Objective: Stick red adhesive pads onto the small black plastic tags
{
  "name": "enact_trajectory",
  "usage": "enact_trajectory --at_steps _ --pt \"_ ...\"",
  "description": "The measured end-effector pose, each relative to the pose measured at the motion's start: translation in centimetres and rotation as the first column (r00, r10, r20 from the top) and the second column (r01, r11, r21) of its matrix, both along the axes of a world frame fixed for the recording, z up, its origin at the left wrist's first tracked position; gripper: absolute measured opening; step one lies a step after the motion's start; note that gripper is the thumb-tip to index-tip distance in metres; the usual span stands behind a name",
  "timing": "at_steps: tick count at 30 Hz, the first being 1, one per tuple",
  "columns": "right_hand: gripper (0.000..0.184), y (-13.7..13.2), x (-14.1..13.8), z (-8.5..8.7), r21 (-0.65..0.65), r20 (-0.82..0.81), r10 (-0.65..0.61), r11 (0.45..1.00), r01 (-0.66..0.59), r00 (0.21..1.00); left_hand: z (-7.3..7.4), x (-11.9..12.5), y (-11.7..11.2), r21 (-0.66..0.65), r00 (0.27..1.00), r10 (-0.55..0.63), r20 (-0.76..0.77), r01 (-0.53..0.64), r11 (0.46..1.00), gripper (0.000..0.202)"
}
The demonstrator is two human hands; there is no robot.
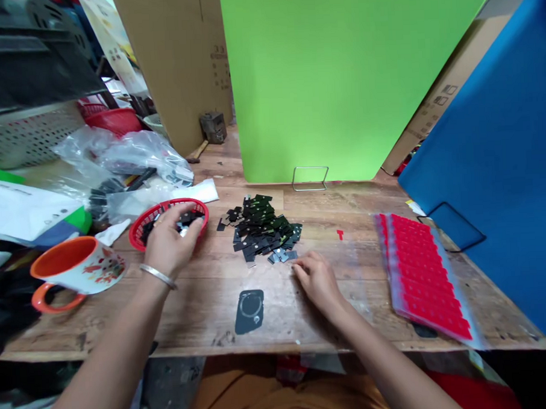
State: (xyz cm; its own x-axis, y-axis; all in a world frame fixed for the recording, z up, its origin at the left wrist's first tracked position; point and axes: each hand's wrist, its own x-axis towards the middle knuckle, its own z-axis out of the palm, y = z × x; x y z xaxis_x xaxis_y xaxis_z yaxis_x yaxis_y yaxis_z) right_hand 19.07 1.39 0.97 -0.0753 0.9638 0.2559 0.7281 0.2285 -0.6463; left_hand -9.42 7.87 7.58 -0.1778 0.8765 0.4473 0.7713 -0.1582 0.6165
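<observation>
My left hand, a metal bangle at its wrist, reaches over a red plastic basket of small dark pieces. Its thumb and fingers are apart and curve down over the contents; the fingertips are partly hidden. In the middle of the table lies a heap of small flat black plates, with a few greyish ones at its near edge. Right beside those, my right hand rests low on the table with thumb and forefinger pinched together. What the pinch holds, if anything, is too small to make out.
An orange-and-white mug stands at the left, with plastic bags behind it. Red T-shaped pieces in clear sheets lie at the right; one loose red piece sits nearer. A green board and blue board stand behind.
</observation>
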Motion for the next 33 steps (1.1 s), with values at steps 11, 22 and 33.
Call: enact_trajectory --at_steps 11,22,33 --pt "0.011 2.4 -2.6 -0.6 -0.007 0.338 -0.066 0.997 0.073 0.939 -6.4 8.1 -6.5 -0.251 0.873 -0.223 0.433 0.355 0.901 0.028" --pt "0.008 -1.4 -0.8 0.5 0.149 0.133 -0.008 0.989 -0.012 0.991 -6.1 11.5 -7.2 -0.311 0.452 0.046 0.891 0.533 0.787 0.041" --pt "0.015 -4.7 0.8 1.1 0.168 -0.170 0.045 0.986 -0.016 0.984 -5.7 14.7 -8.1 -0.263 0.118 0.255 0.960 0.694 0.671 0.022"
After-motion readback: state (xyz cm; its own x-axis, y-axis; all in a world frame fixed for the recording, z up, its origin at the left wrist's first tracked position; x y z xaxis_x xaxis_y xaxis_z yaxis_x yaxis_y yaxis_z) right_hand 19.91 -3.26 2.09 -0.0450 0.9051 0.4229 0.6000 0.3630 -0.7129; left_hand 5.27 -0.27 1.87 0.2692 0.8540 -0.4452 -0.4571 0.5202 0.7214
